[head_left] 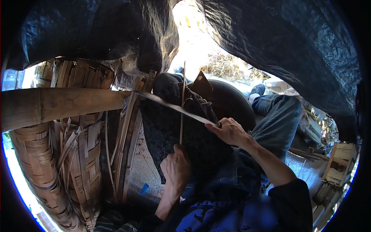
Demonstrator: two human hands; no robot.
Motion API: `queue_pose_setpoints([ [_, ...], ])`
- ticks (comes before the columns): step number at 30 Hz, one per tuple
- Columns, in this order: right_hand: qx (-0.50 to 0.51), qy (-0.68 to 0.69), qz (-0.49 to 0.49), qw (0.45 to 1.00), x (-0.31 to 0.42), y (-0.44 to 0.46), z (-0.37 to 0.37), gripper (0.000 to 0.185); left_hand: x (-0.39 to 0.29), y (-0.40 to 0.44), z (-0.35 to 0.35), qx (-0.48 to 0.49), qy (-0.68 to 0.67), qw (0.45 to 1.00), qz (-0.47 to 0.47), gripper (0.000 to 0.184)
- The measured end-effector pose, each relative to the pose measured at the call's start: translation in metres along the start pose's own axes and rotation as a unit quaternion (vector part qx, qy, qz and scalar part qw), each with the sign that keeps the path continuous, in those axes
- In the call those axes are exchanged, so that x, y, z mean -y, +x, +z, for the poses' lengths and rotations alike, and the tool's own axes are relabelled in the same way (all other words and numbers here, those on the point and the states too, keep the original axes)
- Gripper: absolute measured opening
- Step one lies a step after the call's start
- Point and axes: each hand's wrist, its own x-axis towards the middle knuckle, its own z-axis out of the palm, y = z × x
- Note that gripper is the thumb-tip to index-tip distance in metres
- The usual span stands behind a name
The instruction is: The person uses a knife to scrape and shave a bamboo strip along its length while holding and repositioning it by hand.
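Observation:
My right hand (pixel 232 132) is closed around the handle of a long-bladed knife (pixel 166 103). Its blade reaches up and left, close to the end of a thick bamboo pole (pixel 73 104). In my left hand (pixel 176 170) a thin bamboo strip (pixel 181 130) is gripped near its lower end. The strip stands nearly straight up in the view and crosses the blade; whether the two touch, I cannot tell. Beneath both lies a dark patterned cloth (pixel 162 135) over my lap. My fingers hide most of the knife handle.
Woven bamboo rolls (pixel 34 154) and upright bamboo slats (pixel 123 154) stand at the left. Dark plastic sheeting (pixel 278 46) hangs overhead. Beyond the cloth is a round dark object (pixel 228 102). My bent leg in jeans (pixel 276 120) and a wooden crate (pixel 342 162) are at the right.

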Motion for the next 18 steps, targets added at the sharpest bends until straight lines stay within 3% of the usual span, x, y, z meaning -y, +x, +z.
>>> queue_pose_setpoints([
  [6,-0.046,0.011,-0.021,0.999,-0.003,0.009,0.019,0.087,0.004,-0.01,0.007,-0.019,0.026,0.999,0.024,0.027],
  [13,-0.027,0.006,-0.02,0.999,0.008,0.012,0.016,0.086,0.002,-0.022,0.003,-0.009,0.006,1.0,0.014,0.026],
  [16,-0.05,0.015,-0.03,0.998,0.01,0.023,0.022,0.087,0.006,-0.033,0.002,-0.022,0.002,1.0,0.019,0.026],
  [18,-0.123,0.029,-0.036,0.991,0.008,0.037,0.027,0.086,0.008,-0.045,-0.004,-0.009,0.013,0.999,0.029,0.026],
])
